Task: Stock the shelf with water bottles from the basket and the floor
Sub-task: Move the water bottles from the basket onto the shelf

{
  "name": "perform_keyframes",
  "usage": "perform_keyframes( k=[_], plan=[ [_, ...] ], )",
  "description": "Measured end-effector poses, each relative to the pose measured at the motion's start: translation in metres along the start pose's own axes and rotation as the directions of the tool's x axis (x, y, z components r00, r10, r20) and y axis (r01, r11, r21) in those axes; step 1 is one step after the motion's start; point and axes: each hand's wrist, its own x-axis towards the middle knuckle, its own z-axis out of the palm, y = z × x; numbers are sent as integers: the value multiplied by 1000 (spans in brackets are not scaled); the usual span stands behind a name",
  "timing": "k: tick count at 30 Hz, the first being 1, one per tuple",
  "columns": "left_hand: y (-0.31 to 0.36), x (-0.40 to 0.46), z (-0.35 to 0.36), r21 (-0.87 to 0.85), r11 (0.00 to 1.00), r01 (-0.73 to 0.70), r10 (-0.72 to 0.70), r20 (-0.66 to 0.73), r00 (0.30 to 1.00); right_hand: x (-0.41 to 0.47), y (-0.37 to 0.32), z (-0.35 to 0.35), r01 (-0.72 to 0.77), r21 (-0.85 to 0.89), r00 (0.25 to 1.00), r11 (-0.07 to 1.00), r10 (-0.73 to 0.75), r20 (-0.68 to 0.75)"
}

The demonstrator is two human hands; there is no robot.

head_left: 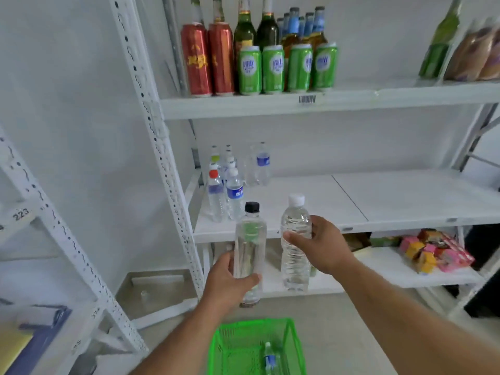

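- Green basket [224,345], nearest the viewer, on the floor between the forearms: one small blue-labelled bottle [271,359] lies in it, apparently stock yet to be shelved.
- Left hand [230,282]: fingers and thumb are wrapped round the lower body of a clear black-capped bottle [250,247], which is held upright, cap uppermost, so it can be stood on its base without turning.
- Right hand [320,246]: fingers and thumb are clamped on the upper body of a ribbed white-capped bottle [295,239], also upright. The grip sits higher than the left hand's, leaving the base free for setting down.
- Both bottles hang in the air just in front of the middle shelf [405,201], side by side but apart; neither touches the board. Judged from this, the step in hand is carrying a pair up for placing.
- Row of water bottles [226,190]: already standing at the shelf's left end, packed toward the upright, with one more bottle [262,163] further back. The bare board to their right is the likely landing area.
- Lower shelf, right: coloured packets [433,253], not part of the task.
- Upper shelf, farthest: red cans [208,58], green cans [286,69] and glass bottles [257,31] behind them.
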Motion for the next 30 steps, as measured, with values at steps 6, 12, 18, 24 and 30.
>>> perform_keyframes(
  k=[6, 12, 18, 24, 30],
  plan=[
    [45, -2, 40, 52, 998, -47, 50, -49, 998, 13, -7, -53, 34, 49, 999, 998, -33, -17],
    [60, 6, 79, 36, 999, -26, 30, -104, 994, 35, 5, -89, 75, 46, 997, 996, -76, 13],
    [61, 35, 99, 22, 1000, -17, 19, -109, 994, 74, 20, -98, 92, 42, 995, 995, -93, 25],
    [53, 94, 107, 6, 1000, 10, -9, -110, 994, 136, 33, -84, 86, 28, 995, 996, -87, 44],
    [40, 171, 108, 4, 1000, 19, -18, -125, 992, 207, 46, -54, 37, 26, 998, 999, -39, 51]
  ],
)
